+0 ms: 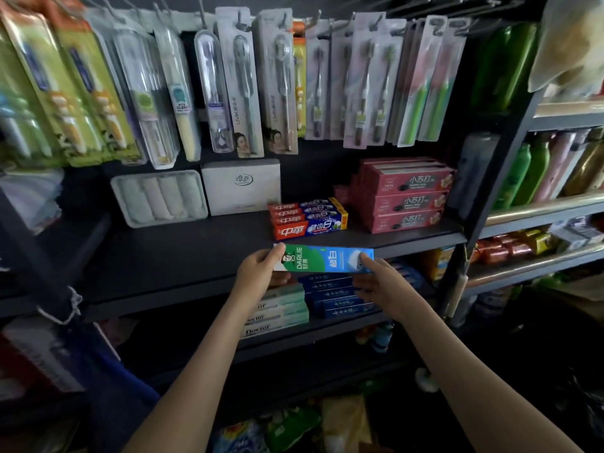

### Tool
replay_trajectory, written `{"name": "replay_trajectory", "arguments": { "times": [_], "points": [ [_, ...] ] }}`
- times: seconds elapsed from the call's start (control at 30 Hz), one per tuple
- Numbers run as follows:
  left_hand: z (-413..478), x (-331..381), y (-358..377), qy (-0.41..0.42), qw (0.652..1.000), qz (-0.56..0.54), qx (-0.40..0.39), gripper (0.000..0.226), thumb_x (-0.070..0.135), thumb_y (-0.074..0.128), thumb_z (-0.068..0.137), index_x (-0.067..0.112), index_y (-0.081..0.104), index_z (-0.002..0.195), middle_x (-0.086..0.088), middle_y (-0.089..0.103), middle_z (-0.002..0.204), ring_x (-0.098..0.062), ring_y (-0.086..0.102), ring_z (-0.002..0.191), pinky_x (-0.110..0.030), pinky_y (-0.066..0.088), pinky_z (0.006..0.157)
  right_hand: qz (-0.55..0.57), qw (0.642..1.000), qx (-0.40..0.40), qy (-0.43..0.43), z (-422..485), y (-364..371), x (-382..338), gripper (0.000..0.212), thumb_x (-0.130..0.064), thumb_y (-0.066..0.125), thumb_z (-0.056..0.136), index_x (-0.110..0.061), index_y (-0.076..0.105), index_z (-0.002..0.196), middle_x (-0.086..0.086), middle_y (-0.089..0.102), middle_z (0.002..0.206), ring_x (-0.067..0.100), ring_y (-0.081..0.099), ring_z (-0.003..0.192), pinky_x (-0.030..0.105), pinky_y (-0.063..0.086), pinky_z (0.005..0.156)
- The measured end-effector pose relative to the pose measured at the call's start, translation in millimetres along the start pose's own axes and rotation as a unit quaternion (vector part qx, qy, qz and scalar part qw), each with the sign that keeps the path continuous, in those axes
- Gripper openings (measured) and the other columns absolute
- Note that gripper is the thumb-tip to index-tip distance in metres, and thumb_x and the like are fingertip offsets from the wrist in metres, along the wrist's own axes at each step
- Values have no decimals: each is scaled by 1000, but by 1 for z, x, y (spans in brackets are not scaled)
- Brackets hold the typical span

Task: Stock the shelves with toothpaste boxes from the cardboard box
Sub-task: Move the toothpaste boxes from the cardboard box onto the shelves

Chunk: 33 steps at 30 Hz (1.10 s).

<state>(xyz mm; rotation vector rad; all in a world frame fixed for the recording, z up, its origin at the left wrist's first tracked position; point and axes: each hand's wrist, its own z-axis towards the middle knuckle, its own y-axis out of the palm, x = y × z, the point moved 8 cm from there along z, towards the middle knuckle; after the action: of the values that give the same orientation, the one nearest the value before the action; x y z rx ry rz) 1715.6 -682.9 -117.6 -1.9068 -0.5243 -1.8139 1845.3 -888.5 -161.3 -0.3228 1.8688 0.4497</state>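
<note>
Reaching forward, left hand [258, 273] and right hand [379, 282] pinch opposite ends of a level toothpaste box [323, 259].

A dark metal shelving unit [196, 250] with matte black boards backs onto a black back panel [313, 158] with metal hooks [483, 4]. A grey-framed rack [539, 209] adjoins it on the right. The light seems dim.

Free shelf [196, 246] left of red-blue boxes [309, 222]
</note>
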Motion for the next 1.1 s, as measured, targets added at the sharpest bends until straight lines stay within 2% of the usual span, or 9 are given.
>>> {"name": "replay_trajectory", "arguments": {
  "times": [0.27,0.4,0.5,0.63,0.7,0.8,0.9,1.0,1.1],
  "points": [
    [27,-13,-7,-41,998,-39,-39,31,34,49,98,33,45,128,-4,62,111,-20,67,86,-30,57,76,136,986,-58,-78,19,26,-8,24,-24,43,101,-19,50,123,9,63,107,14,64,78,26,55,75],
    [28,-13,2,-50,984,-154,-73,27,36,46,98,24,50,122,-8,59,113,-20,63,88,-27,56,76,182,982,-41,-18,23,30,-1,40,-46,41,98,-14,56,117,11,66,108,23,62,96,35,53,80],
    [32,-17,3,-68,974,-210,-42,28,45,41,99,22,54,109,-9,59,110,-23,62,90,-31,55,76,196,980,-19,-28,27,29,2,35,-45,45,96,-17,51,115,13,60,109,24,62,89,34,53,77],
    [40,-15,5,-42,985,-162,-41,15,20,44,100,15,58,98,-16,55,114,-24,62,101,-31,55,75,177,981,22,-80,33,25,-2,19,-36,48,98,-17,44,97,9,47,104,21,56,90,34,52,74],
    [39,-10,11,-11,984,-162,-76,21,8,45,97,17,58,110,-15,55,119,-21,62,104,-26,55,74,176,978,57,-98,35,20,-4,14,-25,51,97,-18,43,106,9,48,108,22,57,92,34,52,72],
    [39,-9,15,2,974,-211,-85,41,-5,46,92,17,50,127,-8,61,113,-14,65,98,-28,55,75,174,976,99,-85,42,11,-3,39,-14,59,93,-16,38,126,13,54,107,24,61,88,38,50,78],
    [48,-23,10,-33,972,-231,-33,35,-2,51,90,5,48,124,-15,59,124,-18,64,102,-32,53,85,104,987,106,-68,50,10,0,41,-21,63,91,1,49,122,20,58,108,26,61,91,35,52,79],
    [56,-30,9,-42,969,-243,-16,39,-1,56,88,-5,46,126,-22,58,126,-25,63,108,-31,55,87,67,988,118,-78,52,12,-4,33,-20,61,93,-2,55,120,15,64,107,23,62,87,34,54,80],
    [55,-22,6,-13,977,-212,-27,34,3,58,91,6,51,124,-9,64,119,-17,64,107,-30,51,93,37,989,123,-80,53,11,-8,24,-19,58,94,-9,60,116,7,66,99,17,61,76,30,53,69]
  ]
}}
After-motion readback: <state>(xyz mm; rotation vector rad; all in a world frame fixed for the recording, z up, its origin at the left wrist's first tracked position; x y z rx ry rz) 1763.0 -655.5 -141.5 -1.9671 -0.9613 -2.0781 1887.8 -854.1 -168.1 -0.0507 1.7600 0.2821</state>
